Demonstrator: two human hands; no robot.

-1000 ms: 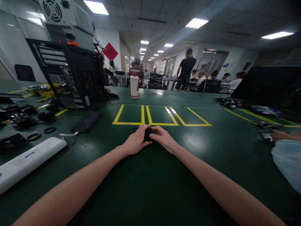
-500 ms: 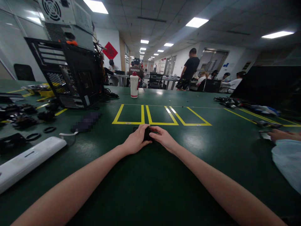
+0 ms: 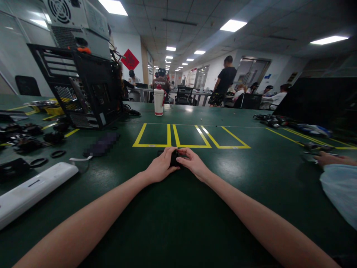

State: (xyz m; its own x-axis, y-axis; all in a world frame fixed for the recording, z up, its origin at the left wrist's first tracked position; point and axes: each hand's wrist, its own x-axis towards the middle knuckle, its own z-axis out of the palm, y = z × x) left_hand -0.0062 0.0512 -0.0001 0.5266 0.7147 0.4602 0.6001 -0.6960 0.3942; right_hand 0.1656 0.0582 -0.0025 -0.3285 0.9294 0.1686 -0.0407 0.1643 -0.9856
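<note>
Between my hands, low over the green table (image 3: 178, 216), is a small black object (image 3: 174, 159); its kind is hard to make out because my fingers cover most of it. My left hand (image 3: 161, 165) wraps round it from the left, fingers over the top and thumb along the near side. From the right, my right hand (image 3: 192, 162) grips the same object with thumb and fingertips. A dark end of it sticks out to the left, behind my left fingers. Yellow tape outlines (image 3: 192, 146) lie on the table just beyond both hands.
A white power strip (image 3: 41, 190), black rings (image 3: 39, 162) and loose black parts lie left. A computer case (image 3: 92, 89) carries power supplies (image 3: 80, 22). A white cup (image 3: 158, 101) stands farther back. At right, a co-worker's hand (image 3: 329, 159) holds something.
My hands stay on the black object with almost no movement. The co-worker's hand at the right shifts slightly. A standing person in the background has moved a little.
</note>
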